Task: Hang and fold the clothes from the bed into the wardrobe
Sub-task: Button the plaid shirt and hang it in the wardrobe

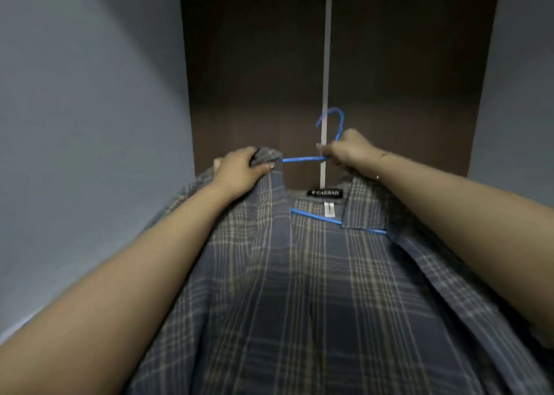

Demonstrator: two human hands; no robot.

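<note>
We are threading the blue wire hanger (pixel 326 142), pinched in our right hand (pixel 347 151), into the grey-blue plaid shirt (pixel 299 274); our left hand (pixel 239 169) grips its shoulder, which must next be pulled over the hanger's end.

The person is showing two bare forearms with no sleeves reaching into view. The left hand (pixel 239 169) is wearing nothing, while the right hand (pixel 349 151) is wearing a thin bracelet (pixel 378 166) round its wrist.
</note>
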